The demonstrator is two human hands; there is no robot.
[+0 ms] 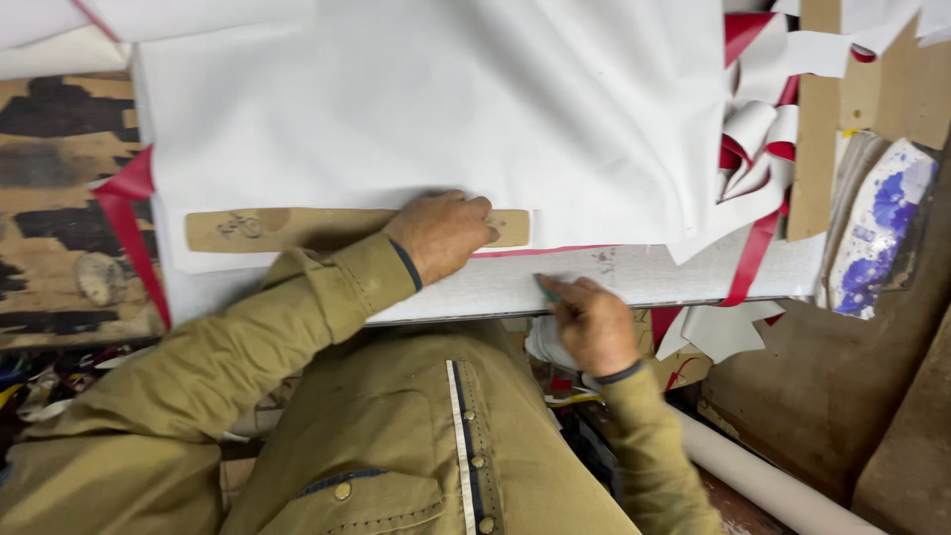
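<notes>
Beside red-white scraps (758, 129) (heaped): left hand (441, 233).

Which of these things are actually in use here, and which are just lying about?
In use: left hand pressing the cardboard template on the white sheet; right hand holding a green tool.
Lying about: red-and-white offcuts, roll, blue-patterned piece.

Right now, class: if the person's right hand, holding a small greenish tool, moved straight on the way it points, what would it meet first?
The right hand points up-left. It would probably first meet the long tan cardboard strip under the left hand, on the white sheet material; depth is uncertain.
</notes>
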